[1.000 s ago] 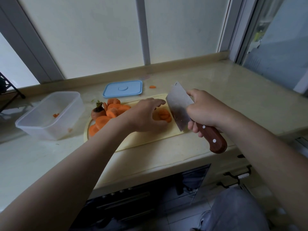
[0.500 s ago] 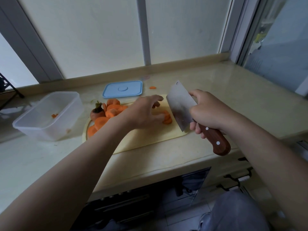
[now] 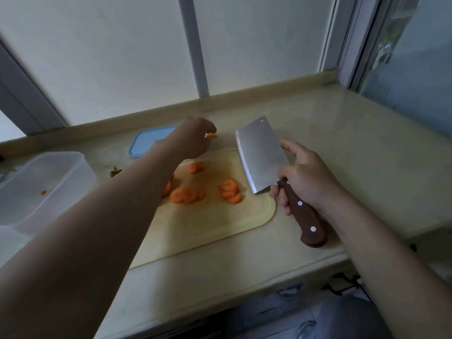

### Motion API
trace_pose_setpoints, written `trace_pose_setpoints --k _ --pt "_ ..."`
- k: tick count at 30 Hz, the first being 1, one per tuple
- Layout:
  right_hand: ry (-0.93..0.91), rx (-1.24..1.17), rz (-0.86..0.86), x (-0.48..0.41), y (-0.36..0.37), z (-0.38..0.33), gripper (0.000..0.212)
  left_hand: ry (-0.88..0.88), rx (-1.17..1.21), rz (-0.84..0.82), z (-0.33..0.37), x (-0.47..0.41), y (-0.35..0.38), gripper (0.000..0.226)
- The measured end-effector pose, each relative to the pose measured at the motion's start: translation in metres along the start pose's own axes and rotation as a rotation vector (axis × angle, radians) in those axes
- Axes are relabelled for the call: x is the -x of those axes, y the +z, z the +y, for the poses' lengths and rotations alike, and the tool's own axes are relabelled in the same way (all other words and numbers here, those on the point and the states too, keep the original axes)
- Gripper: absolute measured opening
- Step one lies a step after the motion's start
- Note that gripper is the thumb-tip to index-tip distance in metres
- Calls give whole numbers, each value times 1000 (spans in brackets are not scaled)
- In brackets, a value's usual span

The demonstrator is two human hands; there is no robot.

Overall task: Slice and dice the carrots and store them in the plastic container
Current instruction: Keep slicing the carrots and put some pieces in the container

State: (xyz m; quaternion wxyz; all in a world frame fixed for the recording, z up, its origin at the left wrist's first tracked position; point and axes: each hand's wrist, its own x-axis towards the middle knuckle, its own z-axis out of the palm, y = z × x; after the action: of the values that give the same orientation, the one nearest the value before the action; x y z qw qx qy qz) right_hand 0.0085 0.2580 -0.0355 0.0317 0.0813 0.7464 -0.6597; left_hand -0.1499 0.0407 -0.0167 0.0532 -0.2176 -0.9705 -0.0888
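Two hands, one board (image 3: 208,228)

A stray carrot piece (image 3: 211,136) on the table (image 3: 342,143) is met by curled fingers (image 3: 211,128) of the left hand (image 3: 193,140); pinching cannot be told. Slices (image 3: 184,195) are spread on the board. A cleaver (image 3: 261,155) is gripped by the right hand (image 3: 305,177).

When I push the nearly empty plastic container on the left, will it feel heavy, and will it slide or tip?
Probably light: the plastic container seems to hold only one small carrot bit. It would likely slide rather than tip, since it is low and wide and the countertop looks smooth and glossy. Its thin translucent walls may flex.
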Motion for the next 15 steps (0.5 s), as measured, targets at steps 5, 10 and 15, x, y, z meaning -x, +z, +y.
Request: trace_pose_setpoints --k 5,10,15 --pt "-17 0 -18 0 -1 2 69 19 -59 -19 -5 -25 10 32" --pt "-29 -12 -7 -1 -2 4 71 22 -90 -8 -4 -32 14 19" --pt "-36 -38 22 -1 -2 4 72 50 -32 33 6 -14 4 18"
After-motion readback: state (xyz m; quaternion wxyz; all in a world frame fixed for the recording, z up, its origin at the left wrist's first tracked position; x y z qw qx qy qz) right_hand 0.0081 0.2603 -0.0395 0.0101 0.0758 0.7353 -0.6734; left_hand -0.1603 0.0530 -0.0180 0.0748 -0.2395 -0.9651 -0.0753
